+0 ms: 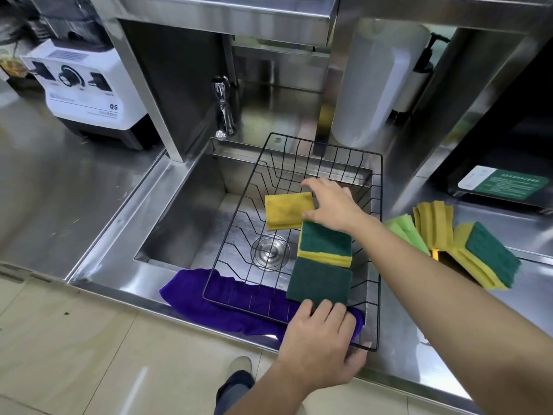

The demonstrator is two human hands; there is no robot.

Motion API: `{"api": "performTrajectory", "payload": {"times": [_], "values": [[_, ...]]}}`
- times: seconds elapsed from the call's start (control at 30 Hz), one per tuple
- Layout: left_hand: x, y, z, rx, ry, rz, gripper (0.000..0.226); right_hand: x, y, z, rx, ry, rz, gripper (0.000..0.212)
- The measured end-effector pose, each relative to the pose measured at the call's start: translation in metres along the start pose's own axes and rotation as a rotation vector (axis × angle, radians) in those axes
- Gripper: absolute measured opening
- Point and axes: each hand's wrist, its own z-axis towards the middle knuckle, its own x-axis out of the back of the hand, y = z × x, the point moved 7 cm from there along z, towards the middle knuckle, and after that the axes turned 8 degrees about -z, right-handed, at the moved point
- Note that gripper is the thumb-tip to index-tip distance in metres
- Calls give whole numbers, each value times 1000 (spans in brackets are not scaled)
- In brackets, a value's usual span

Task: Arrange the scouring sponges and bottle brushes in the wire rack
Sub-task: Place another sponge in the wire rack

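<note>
Nearest the camera, the left hand (pixel 321 339) grips the front rim of the black wire rack (pixel 377 295), fingers curled over the wire and thumb beneath it. Further in, the right hand (pixel 332 205) reaches across the rack with fingers spread, its thumb and fingertips touching the edge of a yellow sponge (pixel 287 210) without closing on it.

Three sponges lie in the rack in a row along its right side: the yellow one at the back, a green-topped sponge (pixel 326 242) in the middle, tilted so its yellow edge shows, and a dark green sponge (pixel 319 281) flat at the front, just beyond the left fingers.

More sponges (pixel 478 253) wait in a loose pile on the counter to the right of the rack: some light green, several yellow ones on edge, and green-and-yellow ones leaning; the exact number cannot be told. An orange-yellow piece pokes out beneath them.

Under the rack sits a steel sink (pixel 179 211) with one round drain (pixel 270 251) and one tap (pixel 223 107). One purple cloth (pixel 203 298) drapes over the sink's front edge. All around is steel counter (pixel 59 181); a white blender base (pixel 86 91) stands at the left, pale floor tiles lie below
</note>
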Motion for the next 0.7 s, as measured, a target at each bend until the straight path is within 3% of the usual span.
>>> {"api": "performTrajectory", "payload": {"times": [0.17, 0.3, 0.43, 0.5, 0.57, 0.7], "values": [[-1, -2, 0, 25, -6, -8, 31, -25, -1, 6, 21, -150, -6, 66], [0, -2, -1, 25, -3, -8, 30, -29, -6, 15, -32, -171, -88, 59], [0, -2, 0, 34, -19, 4, 32, -17, -13, 20, -62, -34, -76, 47], [0, -3, 0, 41, -12, -1, 33, 4, -5, 19, -104, 98, 38, 33], [2, -3, 0, 35, 3, 8, 34, 24, 12, 20, -156, 125, 197, 25], [3, -1, 0, 27, 29, 11, 34, 21, 46, 13, -260, -180, 456, 26]]}}
